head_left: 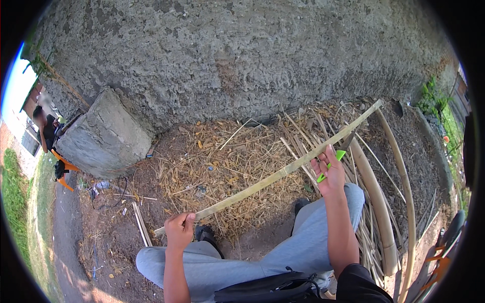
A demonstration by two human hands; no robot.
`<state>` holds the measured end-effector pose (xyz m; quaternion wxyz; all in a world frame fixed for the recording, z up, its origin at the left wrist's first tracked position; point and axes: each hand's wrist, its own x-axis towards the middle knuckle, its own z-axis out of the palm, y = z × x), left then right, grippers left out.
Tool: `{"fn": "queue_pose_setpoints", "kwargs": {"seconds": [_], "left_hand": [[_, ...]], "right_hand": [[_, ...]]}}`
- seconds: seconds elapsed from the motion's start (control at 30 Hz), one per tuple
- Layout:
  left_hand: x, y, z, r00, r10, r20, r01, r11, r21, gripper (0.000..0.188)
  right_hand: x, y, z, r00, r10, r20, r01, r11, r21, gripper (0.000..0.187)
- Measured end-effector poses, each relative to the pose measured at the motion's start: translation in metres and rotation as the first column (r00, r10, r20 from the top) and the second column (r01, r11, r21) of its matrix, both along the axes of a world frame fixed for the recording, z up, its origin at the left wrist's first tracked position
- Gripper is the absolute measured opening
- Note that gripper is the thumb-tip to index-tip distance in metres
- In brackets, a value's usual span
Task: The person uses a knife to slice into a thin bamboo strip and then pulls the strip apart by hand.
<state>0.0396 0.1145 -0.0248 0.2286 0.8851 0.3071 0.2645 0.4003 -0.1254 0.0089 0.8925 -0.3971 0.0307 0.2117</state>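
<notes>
A long, flat bamboo strip (pixel 252 190) slants across in front of me, its left end lower and nearer than its right end. My left hand (pixel 179 231) is closed around the strip near its left end, thumb on top. In my right hand (pixel 330 174) is a knife (pixel 339 155) with a bright green handle. Its dark blade points up to the right and lies against or just beside the strip. The fingertips of my right hand are close to the strip's lower edge; whether they touch it I cannot tell.
Thick bamboo poles (pixel 371 202) and thin split strips lie at my right. Dry shavings (pixel 222 166) cover the ground before a rough grey wall (pixel 242 60). A concrete block (pixel 106 134) stands at left. Beyond it, a person (pixel 46 129) sits by an orange chair (pixel 63 174).
</notes>
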Motion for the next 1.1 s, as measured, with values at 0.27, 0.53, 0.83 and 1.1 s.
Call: {"fn": "queue_pose_setpoints", "kwargs": {"seconds": [0.27,0.53,0.83,1.1], "left_hand": [[0.013,-0.012,0.011,0.988,-0.066,0.14,0.076,0.995,-0.062,0.03],[0.015,-0.01,0.01,0.977,-0.065,0.204,0.074,0.997,-0.038,0.03],[0.012,-0.007,0.009,0.963,-0.089,0.255,0.062,0.992,0.114,0.029],[0.01,-0.008,0.013,0.966,-0.098,0.241,0.067,0.989,0.135,0.026]], "right_hand": [[0.006,-0.001,-0.006,1.0,-0.019,0.001,0.018,0.999,0.047,0.014],[0.007,0.005,-0.008,0.998,-0.041,0.041,0.039,0.998,0.048,0.012],[0.006,0.007,-0.014,0.998,-0.042,0.039,0.041,0.999,0.032,0.011],[0.009,0.01,-0.022,0.998,-0.032,0.051,0.029,0.998,0.055,0.012]]}}
